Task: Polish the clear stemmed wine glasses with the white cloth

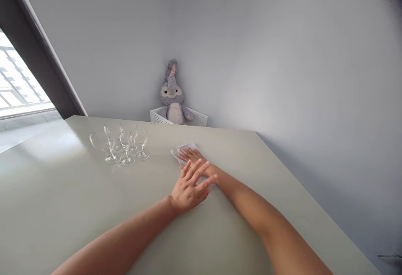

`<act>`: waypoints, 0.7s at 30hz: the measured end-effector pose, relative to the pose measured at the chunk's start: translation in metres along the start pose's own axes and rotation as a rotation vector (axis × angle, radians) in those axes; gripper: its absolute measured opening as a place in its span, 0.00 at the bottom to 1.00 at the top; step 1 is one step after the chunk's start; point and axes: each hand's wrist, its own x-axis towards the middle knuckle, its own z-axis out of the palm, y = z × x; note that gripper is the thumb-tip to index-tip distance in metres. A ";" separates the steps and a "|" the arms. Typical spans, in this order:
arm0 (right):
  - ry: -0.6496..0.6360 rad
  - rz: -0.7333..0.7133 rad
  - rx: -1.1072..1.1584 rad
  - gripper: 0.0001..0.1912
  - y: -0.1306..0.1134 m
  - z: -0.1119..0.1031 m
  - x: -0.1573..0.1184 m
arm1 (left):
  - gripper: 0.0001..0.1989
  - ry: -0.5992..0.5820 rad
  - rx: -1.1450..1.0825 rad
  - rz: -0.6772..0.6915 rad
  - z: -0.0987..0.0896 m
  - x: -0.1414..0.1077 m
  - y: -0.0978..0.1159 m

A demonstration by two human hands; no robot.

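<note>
A pale cloth (182, 146) lies on the light tabletop (125, 199), right of the glasses. On top of the cloth my right hand (194, 158) rests flat with its fingers spread. Nearer to me, my left hand (192, 187) has its fingers apart and nothing in it; it overlaps the view of my right wrist and part of the cloth, and whether it touches either cannot be told. Several clear stemmed glasses (125, 143) stand upright in a close group on the left part of the table.
Behind the table's far edge, a grey plush rabbit (172, 95) sits in a white perforated basket (199, 119). Plain walls meet beyond it. A window (19, 74) with a dark frame is at the left.
</note>
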 end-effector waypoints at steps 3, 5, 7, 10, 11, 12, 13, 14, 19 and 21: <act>-0.082 -0.035 -0.043 0.27 0.026 -0.004 0.039 | 0.25 -0.020 0.036 -0.032 -0.002 -0.001 -0.005; -0.090 0.055 -0.066 0.28 0.056 -0.009 0.053 | 0.24 -0.031 0.059 -0.074 -0.003 -0.001 -0.009; -0.080 0.179 -0.086 0.29 0.091 -0.015 0.055 | 0.25 -0.050 0.074 -0.116 -0.003 -0.001 -0.011; -0.073 0.378 -0.127 0.29 0.147 -0.027 0.032 | 0.25 -0.080 0.085 -0.167 -0.003 0.000 -0.012; -0.072 0.440 -0.143 0.29 0.163 -0.032 0.018 | 0.25 -0.087 0.088 -0.184 -0.004 0.000 -0.011; -0.071 0.498 -0.159 0.29 0.178 -0.037 0.003 | 0.25 -0.093 0.093 -0.203 -0.004 0.001 -0.011; -0.070 0.554 -0.175 0.29 0.192 -0.041 -0.014 | 0.25 -0.096 0.098 -0.224 -0.004 0.001 -0.010; -0.070 0.606 -0.190 0.29 0.204 -0.046 -0.032 | 0.24 -0.100 0.103 -0.244 -0.005 0.002 -0.009; -0.038 0.782 -0.267 0.30 0.248 -0.052 -0.118 | 0.21 -0.116 0.063 -0.282 -0.002 -0.001 -0.008; -0.020 0.799 -0.290 0.31 0.256 -0.047 -0.144 | 0.14 -0.136 0.035 -0.273 0.002 -0.003 -0.008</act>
